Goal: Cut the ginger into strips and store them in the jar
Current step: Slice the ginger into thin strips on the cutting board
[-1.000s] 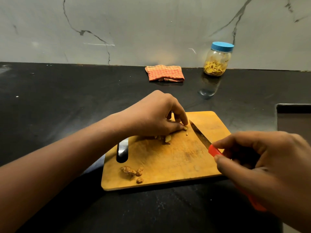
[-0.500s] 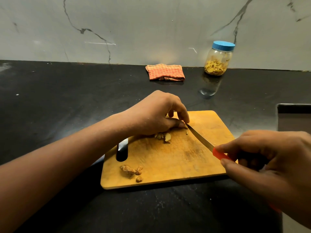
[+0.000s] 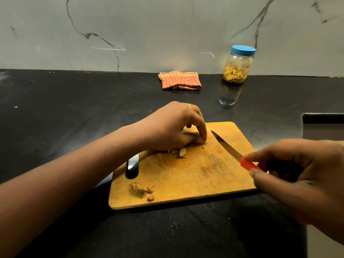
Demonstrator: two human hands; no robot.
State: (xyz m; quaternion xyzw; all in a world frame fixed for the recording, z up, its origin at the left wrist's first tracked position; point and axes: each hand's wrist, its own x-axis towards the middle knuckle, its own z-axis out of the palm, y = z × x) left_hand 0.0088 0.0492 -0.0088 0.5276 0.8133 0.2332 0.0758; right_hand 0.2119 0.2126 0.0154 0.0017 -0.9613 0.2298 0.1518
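Your left hand (image 3: pixel 173 127) sits over the far-middle part of the cutting board (image 3: pixel 204 174), fingers curled down and thumb tucked in against the forefinger, pinning the ginger (image 3: pixel 181 151) to the wood. Most of that piece is buried under your palm, only a pale chunk pokes out on the near side, and there's one tiny sliver (image 3: pixel 203 146) lying on the board just beside your fingertips. Your right hand (image 3: pixel 301 175) is off the board's right edge, wrapped around the red handle of the knife (image 3: pixel 226 146), thumb and fingers closed on it. The blade slants across the board's right half with its tip aimed at your left hand, a small gap between them; can't tell if the edge touches the wood. Near the board's front left corner, beside the handle slot, there's a little heap of brownish scraps (image 3: pixel 142 189). The jar (image 3: pixel 238 67) stands upright well beyond the board's far right corner, up against the wall, blue lid on, yellow strips filling its lower part. A folded orange checked cloth (image 3: pixel 179 80) lies past the board's far edge on the black tabletop (image 3: pixel 74 118).
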